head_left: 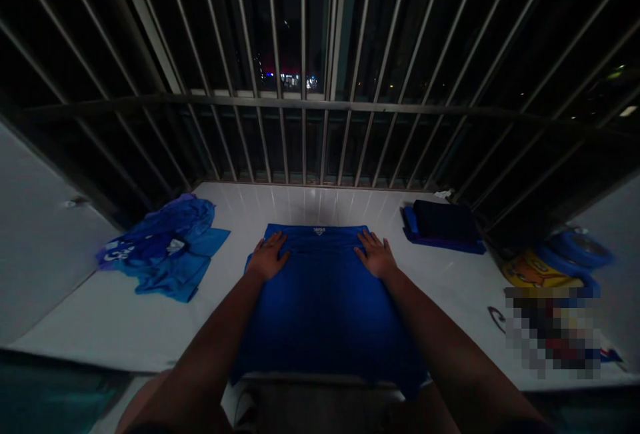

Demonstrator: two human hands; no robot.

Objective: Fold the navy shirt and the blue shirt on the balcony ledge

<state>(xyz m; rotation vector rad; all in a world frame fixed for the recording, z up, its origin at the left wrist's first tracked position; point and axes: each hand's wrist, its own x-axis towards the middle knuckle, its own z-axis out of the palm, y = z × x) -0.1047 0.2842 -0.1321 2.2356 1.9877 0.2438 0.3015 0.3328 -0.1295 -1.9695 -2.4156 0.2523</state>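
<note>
A blue garment [325,307] lies spread on the white surface in front of me, its lower part hanging over the near edge. Near its far edge is a small light logo. My left hand [269,255] rests flat on the garment's far left corner area, fingers apart. On the far right corner area lies my right hand [376,254], also flat with spread fingers. Neither hand grips the cloth.
Crumpled blue and purple clothes [170,247] lie at the left. Dark folded clothes [445,224] are stacked at the right. Beyond them stand a blue and yellow container [545,267] and a blurred-out item. Metal bars [304,107] rise behind the white surface [235,211].
</note>
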